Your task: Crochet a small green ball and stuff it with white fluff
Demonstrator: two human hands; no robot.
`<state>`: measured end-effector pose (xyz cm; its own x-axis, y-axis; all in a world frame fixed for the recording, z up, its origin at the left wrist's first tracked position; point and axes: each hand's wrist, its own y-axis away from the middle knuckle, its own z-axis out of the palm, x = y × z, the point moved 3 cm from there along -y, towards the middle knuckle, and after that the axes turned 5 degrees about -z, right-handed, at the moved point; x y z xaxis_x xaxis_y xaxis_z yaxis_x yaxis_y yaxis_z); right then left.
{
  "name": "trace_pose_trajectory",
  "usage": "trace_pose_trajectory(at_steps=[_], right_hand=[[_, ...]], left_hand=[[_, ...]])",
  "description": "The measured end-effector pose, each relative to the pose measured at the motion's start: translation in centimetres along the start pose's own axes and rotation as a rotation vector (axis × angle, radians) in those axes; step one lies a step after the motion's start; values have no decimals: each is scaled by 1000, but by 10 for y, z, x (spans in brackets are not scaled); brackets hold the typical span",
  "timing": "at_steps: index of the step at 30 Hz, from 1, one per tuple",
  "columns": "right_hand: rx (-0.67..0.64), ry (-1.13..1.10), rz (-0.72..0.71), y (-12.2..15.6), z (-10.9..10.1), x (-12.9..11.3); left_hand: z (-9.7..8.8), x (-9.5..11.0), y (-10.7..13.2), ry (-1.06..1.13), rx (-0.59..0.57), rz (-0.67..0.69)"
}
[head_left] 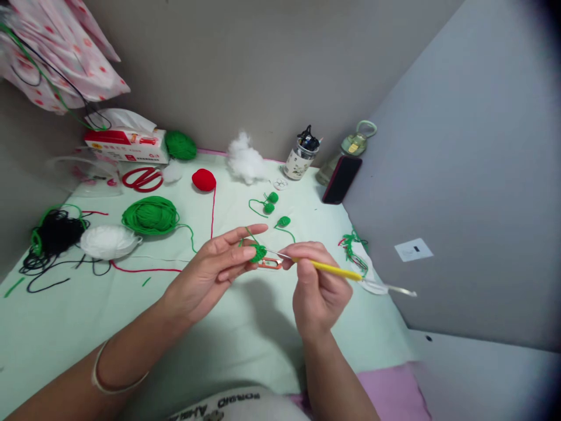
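Pinched between the thumb and fingers of my left hand [223, 257] is a small green crochet piece [258, 252], with green yarn running over the raised index finger. My right hand [319, 289] grips a crochet hook [335, 269] with a yellow handle. Its thin metal tip reaches the crochet piece; whether it sits inside a stitch I cannot tell. The hook's other metal end sticks out to the right. Just below the piece, an orange-edged object [270, 264] lies partly hidden behind my hands. Beyond them rest small green crocheted balls [269, 204] and another green crocheted piece [284, 221] with a yarn tail.
Left on the table are a green yarn ball [151, 215], white yarn [109, 241], black yarn [61, 234], and red scissors [142, 179]. Farther back stand red yarn [204, 180], white stuffing [245, 161], a pen jar [300, 161] and a phone [342, 180]. Yarn scraps [355, 254] lie right.
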<state>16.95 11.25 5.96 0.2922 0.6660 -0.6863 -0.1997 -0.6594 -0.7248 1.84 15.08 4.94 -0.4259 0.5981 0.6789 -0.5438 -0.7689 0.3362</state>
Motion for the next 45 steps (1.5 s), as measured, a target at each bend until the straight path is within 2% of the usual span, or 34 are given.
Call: trace_pose_trajectory(at_steps=[3,6,8,10,12,13,14,16,18,20,24,28,31,35,37,40,43,45], right_hand=[[-11,-129,124,-2,4,4],[-62,-74,136,2,9,5],[-85,9,71,6,10,3],[-125,160,-60,9,11,-2],[-163,289,-176,9,11,-6],[-157,299,-191,8,10,-6],[-128,269,-171,7,8,-5],[-37,119,-33,3,3,0],[14,-48,142,0,2,7],[-14,-139,254,-1,4,11],[-56,-139,313,-1,6,14],[-25,-253,409,0,3,20],[-25,-306,426,-1,2,20],[-57,-202,334,-1,1,11],[-101,-60,187,2,2,5],[-200,210,-121,9,7,-2],[-177,447,-318,14,10,-3],[-152,403,-280,13,9,-3]], left_hand=[[0,0,1,-87,24,68],[1,-4,2,-193,39,131],[0,-6,2,-216,74,172],[0,-7,1,-175,98,176],[-1,-9,-1,-88,78,102],[-1,-9,-2,-39,57,47],[-1,-10,-3,6,37,-5],[-1,-9,-4,67,20,-57],[-2,-7,-4,64,37,-15],[-2,-5,-3,-17,59,49],[2,-5,-1,-180,47,116],[1,-4,-1,-235,35,132],[-3,-3,-1,-266,69,148],[-7,-3,1,-350,120,190],[-7,-3,2,-403,167,233],[-5,-5,2,-388,211,277],[-2,-11,0,-188,114,136],[-1,-12,-2,-47,46,11]])
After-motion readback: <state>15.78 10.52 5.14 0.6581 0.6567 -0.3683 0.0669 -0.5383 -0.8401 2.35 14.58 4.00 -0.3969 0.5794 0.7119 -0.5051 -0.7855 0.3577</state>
